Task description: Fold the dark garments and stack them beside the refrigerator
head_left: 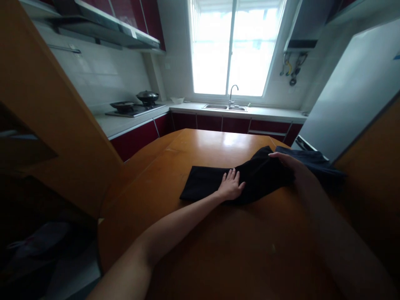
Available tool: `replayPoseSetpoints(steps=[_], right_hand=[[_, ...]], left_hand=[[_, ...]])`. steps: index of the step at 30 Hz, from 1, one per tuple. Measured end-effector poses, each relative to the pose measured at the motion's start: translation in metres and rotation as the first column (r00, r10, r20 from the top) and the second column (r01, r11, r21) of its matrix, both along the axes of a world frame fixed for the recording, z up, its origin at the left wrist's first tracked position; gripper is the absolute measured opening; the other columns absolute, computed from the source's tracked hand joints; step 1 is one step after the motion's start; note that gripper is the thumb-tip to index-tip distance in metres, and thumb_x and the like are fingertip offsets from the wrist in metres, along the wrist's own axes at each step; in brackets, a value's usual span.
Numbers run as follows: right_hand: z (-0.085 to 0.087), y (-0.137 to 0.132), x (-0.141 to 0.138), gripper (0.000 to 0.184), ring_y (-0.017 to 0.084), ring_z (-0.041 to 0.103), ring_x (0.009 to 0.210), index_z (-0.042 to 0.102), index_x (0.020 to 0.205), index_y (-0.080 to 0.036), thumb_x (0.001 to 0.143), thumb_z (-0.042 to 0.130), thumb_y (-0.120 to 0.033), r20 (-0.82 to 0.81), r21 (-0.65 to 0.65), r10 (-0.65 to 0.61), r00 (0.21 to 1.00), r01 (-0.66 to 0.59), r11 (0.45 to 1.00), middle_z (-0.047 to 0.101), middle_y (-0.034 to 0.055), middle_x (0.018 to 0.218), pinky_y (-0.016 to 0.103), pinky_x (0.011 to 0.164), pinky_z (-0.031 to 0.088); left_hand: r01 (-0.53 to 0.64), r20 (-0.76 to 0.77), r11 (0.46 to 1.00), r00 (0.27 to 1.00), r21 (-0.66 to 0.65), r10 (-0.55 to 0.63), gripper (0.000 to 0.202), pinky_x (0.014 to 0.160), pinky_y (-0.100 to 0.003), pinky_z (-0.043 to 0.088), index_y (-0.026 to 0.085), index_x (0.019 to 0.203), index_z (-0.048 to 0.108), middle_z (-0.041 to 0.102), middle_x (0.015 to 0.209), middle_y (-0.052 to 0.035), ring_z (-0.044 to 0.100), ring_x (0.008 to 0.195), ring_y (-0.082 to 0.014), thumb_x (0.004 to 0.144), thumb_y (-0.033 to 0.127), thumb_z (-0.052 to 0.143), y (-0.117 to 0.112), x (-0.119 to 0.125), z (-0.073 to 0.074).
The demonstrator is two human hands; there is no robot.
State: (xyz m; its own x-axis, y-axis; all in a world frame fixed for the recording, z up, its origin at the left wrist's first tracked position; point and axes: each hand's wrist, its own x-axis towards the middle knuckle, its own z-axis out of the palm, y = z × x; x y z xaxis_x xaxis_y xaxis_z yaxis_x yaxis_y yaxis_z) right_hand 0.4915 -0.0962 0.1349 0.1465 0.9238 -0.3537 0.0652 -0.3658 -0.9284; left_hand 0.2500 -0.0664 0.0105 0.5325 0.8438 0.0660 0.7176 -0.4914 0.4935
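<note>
A piece of black clothing (203,181), folded into a long strip, lies across the wooden table. It could be trousers, but its full shape is hidden by the folds. Flat on the middle of it rests my left hand (231,185), fingers spread. At its right end my right hand (286,160) grips the cloth, thumb on top, and this end is lifted a little off the table. Just beyond my right hand sits a dark blue folded garment (308,158), partly hidden by that hand and forearm.
The round-ended wooden table (150,183) fills the middle. A fridge (353,87) stands at the right, wooden panels at both sides. Behind the table run a counter with a sink (225,107), and a stove (137,110) with two pans.
</note>
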Motion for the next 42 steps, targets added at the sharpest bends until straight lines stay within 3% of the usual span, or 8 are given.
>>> replayPoseSetpoints(steps=[3,8,13,18,23,27,32,42], right_hand=[[0.028,0.014,-0.033,0.019,0.016,0.062,0.051,0.064,0.076,-0.018,0.088,0.066,-0.033,0.057,0.045,0.040,0.998,-0.043,0.998,0.063,0.0021,0.055,0.023,0.050,0.052],[0.037,0.047,-0.124,0.019,0.013,0.058,0.049,0.065,0.078,-0.016,0.076,0.078,-0.029,0.113,0.296,0.103,0.988,-0.133,0.946,0.059,0.0000,0.053,0.021,0.045,0.045],[-0.011,0.073,-0.235,0.017,0.011,0.049,0.041,0.063,0.071,-0.017,0.072,0.079,-0.023,0.191,0.257,0.169,0.967,-0.216,0.942,0.052,-0.0035,0.043,0.020,0.039,0.037],[-0.069,0.073,-0.296,0.014,0.013,0.054,0.042,0.065,0.073,-0.014,0.070,0.079,-0.016,0.277,0.177,0.296,0.914,-0.351,0.919,0.057,-0.0016,0.044,0.022,0.040,0.042],[-0.075,0.083,-0.252,0.032,0.014,0.067,0.064,0.066,0.114,-0.016,0.083,0.065,-0.014,0.290,0.259,0.272,0.918,-0.349,0.901,0.075,0.0051,0.084,0.024,0.059,0.053],[-0.080,0.098,-0.182,0.024,0.021,0.069,0.089,0.073,0.106,-0.019,0.089,0.058,-0.026,0.596,0.453,-0.127,0.793,-0.201,0.869,0.075,0.0102,0.096,0.029,0.078,0.050],[-0.108,0.099,-0.148,0.033,0.021,0.067,0.077,0.074,0.079,-0.015,0.091,0.053,-0.037,0.620,0.359,-0.009,0.785,-0.273,0.893,0.074,0.0080,0.080,0.027,0.066,0.046],[-0.115,0.102,-0.154,0.026,0.017,0.065,0.073,0.075,0.081,-0.014,0.084,0.063,-0.037,0.554,0.356,0.051,0.831,-0.291,0.888,0.075,0.0061,0.079,0.024,0.063,0.046]], left_hand=[[-0.010,0.356,0.972,0.930,-0.233,0.095,0.065,0.123,-0.043,0.022,0.010,0.154,0.038,0.032,0.161,-0.0160,0.028,0.150,-0.0284,0.098,0.043,0.045,0.015,-0.006,0.020],[0.131,0.700,0.829,0.616,-0.543,0.361,0.050,0.103,-0.040,0.051,0.016,0.141,0.053,0.055,0.146,-0.0129,0.060,0.126,-0.0268,0.100,0.044,0.042,0.037,-0.074,0.053],[0.238,0.741,0.730,0.438,-0.641,0.509,0.056,0.096,-0.037,0.056,0.015,0.136,0.057,0.069,0.126,-0.0120,0.068,0.111,-0.0246,0.103,0.052,0.032,0.041,-0.146,0.053],[-0.010,0.622,0.698,0.446,-0.716,0.644,0.063,0.088,-0.036,0.058,0.022,0.154,0.037,0.072,0.119,-0.0095,0.072,0.100,-0.0241,0.102,0.057,0.037,0.033,-0.175,0.024],[-0.113,0.637,0.796,0.538,-0.594,0.552,0.065,0.093,-0.037,0.057,0.031,0.156,0.035,0.070,0.127,-0.0060,0.071,0.104,-0.0214,0.095,0.033,0.058,0.024,-0.173,0.011],[-0.093,0.645,0.832,0.587,-0.547,0.489,0.054,0.103,-0.035,0.052,0.020,0.138,0.061,0.067,0.132,-0.0088,0.065,0.118,-0.0235,0.085,0.015,0.066,0.014,-0.171,0.024],[-0.053,0.660,0.785,0.509,-0.617,0.553,0.066,0.102,-0.039,0.054,0.021,0.147,0.051,0.067,0.133,-0.0085,0.068,0.113,-0.0239,0.084,0.013,0.067,0.000,-0.176,0.040],[-0.019,0.520,0.797,0.748,-0.604,0.412,0.083,0.108,-0.039,0.049,0.025,0.149,0.049,0.058,0.144,-0.0089,0.060,0.127,-0.0273,0.073,0.017,0.079,0.006,-0.201,0.029]])
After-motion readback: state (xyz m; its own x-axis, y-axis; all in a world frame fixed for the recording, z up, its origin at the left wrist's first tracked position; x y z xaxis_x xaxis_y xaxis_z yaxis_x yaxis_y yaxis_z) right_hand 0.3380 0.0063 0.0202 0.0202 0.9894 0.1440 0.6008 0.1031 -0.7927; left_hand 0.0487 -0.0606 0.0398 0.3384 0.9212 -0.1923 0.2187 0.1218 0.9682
